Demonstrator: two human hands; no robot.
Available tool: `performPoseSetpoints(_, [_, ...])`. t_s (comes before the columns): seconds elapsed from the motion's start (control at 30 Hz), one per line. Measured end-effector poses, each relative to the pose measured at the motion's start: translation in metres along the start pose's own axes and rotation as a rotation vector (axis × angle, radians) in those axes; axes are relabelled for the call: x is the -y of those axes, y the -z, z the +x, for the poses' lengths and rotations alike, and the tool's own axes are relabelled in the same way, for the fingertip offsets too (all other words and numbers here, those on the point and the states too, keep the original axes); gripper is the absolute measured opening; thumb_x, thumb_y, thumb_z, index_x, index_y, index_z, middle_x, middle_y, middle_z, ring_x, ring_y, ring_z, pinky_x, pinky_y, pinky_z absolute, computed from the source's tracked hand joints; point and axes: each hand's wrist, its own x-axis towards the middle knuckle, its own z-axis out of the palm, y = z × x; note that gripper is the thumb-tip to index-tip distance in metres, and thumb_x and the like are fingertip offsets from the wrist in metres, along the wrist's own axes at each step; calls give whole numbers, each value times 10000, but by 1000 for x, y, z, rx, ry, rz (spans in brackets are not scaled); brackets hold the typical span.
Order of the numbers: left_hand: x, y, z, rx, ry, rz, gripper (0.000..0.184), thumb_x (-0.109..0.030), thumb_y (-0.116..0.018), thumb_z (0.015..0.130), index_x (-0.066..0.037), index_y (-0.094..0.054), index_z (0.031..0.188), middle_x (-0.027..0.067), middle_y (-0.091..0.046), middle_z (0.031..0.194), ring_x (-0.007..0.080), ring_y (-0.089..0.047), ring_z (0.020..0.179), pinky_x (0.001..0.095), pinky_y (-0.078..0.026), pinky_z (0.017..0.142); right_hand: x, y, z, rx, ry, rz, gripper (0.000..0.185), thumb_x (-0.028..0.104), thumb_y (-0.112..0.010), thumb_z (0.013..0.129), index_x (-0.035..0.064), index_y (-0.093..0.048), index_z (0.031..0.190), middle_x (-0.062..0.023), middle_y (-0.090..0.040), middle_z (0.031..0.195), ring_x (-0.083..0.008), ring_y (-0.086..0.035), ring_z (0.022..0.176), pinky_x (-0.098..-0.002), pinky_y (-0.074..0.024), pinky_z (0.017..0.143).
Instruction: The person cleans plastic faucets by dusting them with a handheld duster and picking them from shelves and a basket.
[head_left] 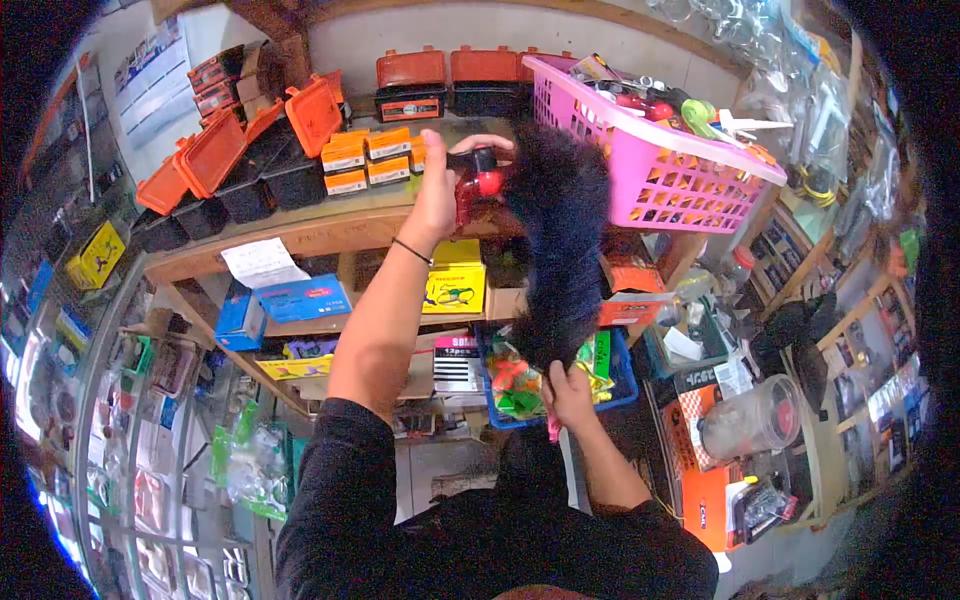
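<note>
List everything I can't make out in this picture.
All in the head view:
Red-and-black object: exact kind unclear; the left hand partly covers it.
Blue tray: some contents hidden behind the black duster in the right hand.
Pink basket: left end partly behind the duster.
White paper: writing too small.

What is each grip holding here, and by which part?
The right grip holds a dark fluffy duster by its handle, below the fluff. The left grip holds a red-and-black object; where exactly cannot be told.
</note>
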Motion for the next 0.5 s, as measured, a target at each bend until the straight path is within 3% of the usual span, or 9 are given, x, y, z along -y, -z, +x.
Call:
performPoseSetpoints(0.07, [-3, 0, -1, 72, 21, -132, 873, -714, -74, 746, -13, -499, 1048, 99, -551, 977, 205, -517, 904, 331, -414, 820, -9, 1, 0, 86, 44, -214, 380, 298, -423, 891, 83, -412, 578, -7, -412, 444, -95, -377, 362, -238, -299, 355])
performPoseSetpoints(0.1, [-8, -9, -2, 5, -48, -98, 900, -736, -69, 725, -14, -501, 1045, 104, -556, 974, 204, -522, 898, 322, -415, 816, -9, 2, 0, 90, 44, -220, 380, 298, -423, 891, 83, -412, 578, -7, -412, 444, -95, -377, 362, -238, -299, 355])
performPoseSetpoints(0.2, [-10, -2, -3, 164, 9, -208, 939, -761, -57, 698, -11, -501, 1045, 114, -555, 982, 211, -524, 902, 327, -407, 829, -3, -1, -2, 56, -21, 66, 430, 322, -400, 898, 86, -386, 539, -9, -385, 433, -107, -362, 369, -238, -283, 372])
performPoseSetpoints(0.33, [-6, 5, 3, 102, -24, -183, 999, -786, -44, 664, 2, -487, 1088, 154, -550, 1017, 241, -531, 888, 314, -455, 732, -11, -5, 0, 86, 35, -8, 373, 279, -430, 892, 91, -342, 582, -4, -387, 430, -93, -351, 355, -241, -276, 340])
performPoseSetpoints(0.5, [-13, 2, 2, 165, 56, -162, 1044, -815, -57, 627, 4, -471, 1124, 148, -549, 1034, 228, -549, 831, 305, -465, 682, 4, -7, -3, 34, -53, 374, 379, 262, -422, 896, 106, -304, 573, -4, -390, 444, -87, -349, 359, -241, -273, 340])
